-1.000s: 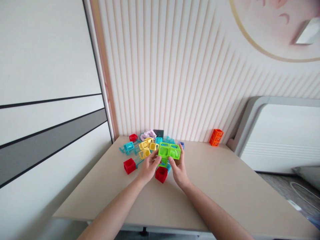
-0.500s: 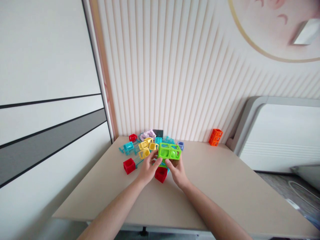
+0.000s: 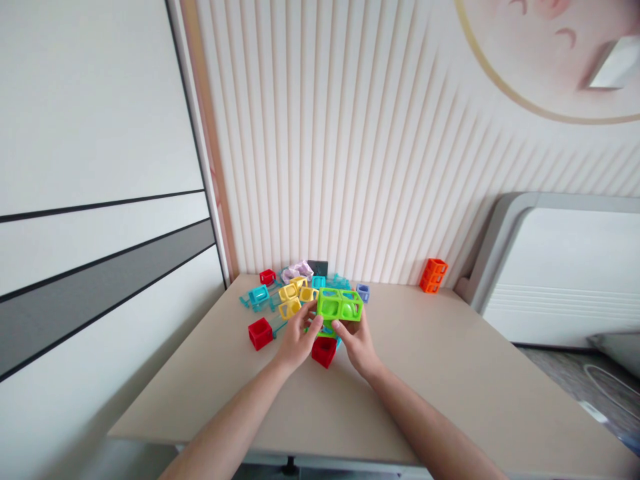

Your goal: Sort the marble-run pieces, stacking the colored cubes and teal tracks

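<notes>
So the thing in hand is a lime-green block (image 3: 340,305), two hollow plastic cubes joined side by side, glossy, with open window-like faces and rounded cutouts. It sits just below the middle of the frame, held a little above the desk (image 3: 450,373). The left hand (image 3: 297,337) has its fingers (image 3: 311,313) pinched on the block's left end. The right hand (image 3: 356,341) grips it from below, thumb on the lower edge. So both hands are closed on it.

Right under the hands there's a red cube (image 3: 324,351), the same hollow frame type, and a second red cube (image 3: 260,333) sits further left. Behind them is a loose pile:
- yellow cubes (image 3: 295,297)
- a teal cube (image 3: 259,294) lying on clear bluish strips
- a small red piece (image 3: 267,276)
- a pale lilac piece (image 3: 299,269)
- a dark flat square (image 3: 317,267) against the wall
- a small blue cube (image 3: 363,292) just right of the green block

Well apart, toward the right, an orange stack (image 3: 433,275) of two cubes stands against the wall.

The desk is a smooth matte beige. The wall (image 3: 350,167) behind it is ribbed with thin vertical slats in off-white.
</notes>
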The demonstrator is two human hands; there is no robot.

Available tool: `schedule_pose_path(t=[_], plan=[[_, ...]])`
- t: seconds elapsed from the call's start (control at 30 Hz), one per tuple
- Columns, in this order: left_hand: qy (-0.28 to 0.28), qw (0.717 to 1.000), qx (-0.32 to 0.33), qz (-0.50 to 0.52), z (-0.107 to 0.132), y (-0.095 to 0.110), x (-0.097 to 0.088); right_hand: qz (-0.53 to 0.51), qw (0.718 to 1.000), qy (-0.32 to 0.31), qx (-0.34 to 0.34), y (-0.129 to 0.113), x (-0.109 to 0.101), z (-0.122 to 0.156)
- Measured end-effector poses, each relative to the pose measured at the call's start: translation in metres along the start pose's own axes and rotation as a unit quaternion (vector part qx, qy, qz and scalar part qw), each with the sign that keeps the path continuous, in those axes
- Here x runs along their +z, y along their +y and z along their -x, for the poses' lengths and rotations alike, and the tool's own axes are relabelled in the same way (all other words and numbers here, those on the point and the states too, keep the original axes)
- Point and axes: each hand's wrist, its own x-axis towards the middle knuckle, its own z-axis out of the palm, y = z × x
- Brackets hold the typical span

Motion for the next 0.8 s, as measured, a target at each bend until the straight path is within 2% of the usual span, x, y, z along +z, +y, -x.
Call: schedule_pose_path(t=[0.13, 0.23, 0.3, 0.43, 0.6, 0.8], plan=[[0.024, 0.991, 0.082, -0.103, -0.004, 0.005, -0.011, 0.004, 0.999, 0.043, -0.032, -0.001, -0.001, -0.003], [0.055, 0.96, 0.155, -0.226, -0.009, 0.006, -0.027, -0.002, 0.996, 0.08, -0.049, -0.005, -0.006, -0.008], [0.048, 0.931, 0.184, -0.312, -0.011, 0.006, -0.038, -0.001, 0.994, 0.097, -0.055, -0.008, -0.009, -0.012], [-0.027, 0.879, 0.194, -0.435, -0.013, 0.003, -0.054, 0.01, 0.993, 0.103, -0.055, -0.008, -0.013, -0.015], [-0.135, 0.833, 0.175, -0.508, -0.011, 0.005, -0.05, 0.034, 0.995, 0.076, -0.048, 0.006, -0.015, -0.01], [-0.176, 0.797, 0.147, -0.558, -0.007, 0.006, -0.044, 0.078, 0.994, 0.057, -0.051, 0.014, -0.016, -0.005]])
